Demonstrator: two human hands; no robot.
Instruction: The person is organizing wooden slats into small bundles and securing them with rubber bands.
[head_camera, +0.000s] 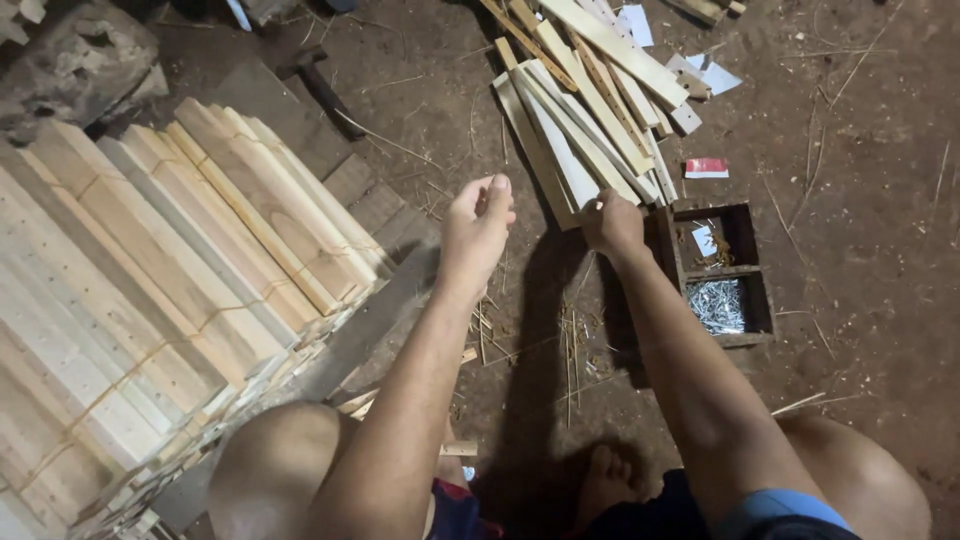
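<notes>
Bare knees frame view | right hand (612, 225) grip pinched on end of a thin pale wooden slat (566, 160) in loose floor pile | left hand (478, 228) loosely curled, empty, nearby | dark wooden 2-compartment nail box (722, 274) beside | tied slat bundles (170, 270) stacked left, loose slats remain

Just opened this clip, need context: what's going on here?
A person sits low on a dirt floor, seen from their own head camera. The right hand reaches to the near end of a loose pile of thin wooden slats, fingers on one slat. The left hand is raised beside it, loosely curled; nothing visible in it. A two-compartment wooden box beside the right forearm holds small metal nails. Tied bundles of slats are stacked at left, and a hammer lies beyond.
</notes>
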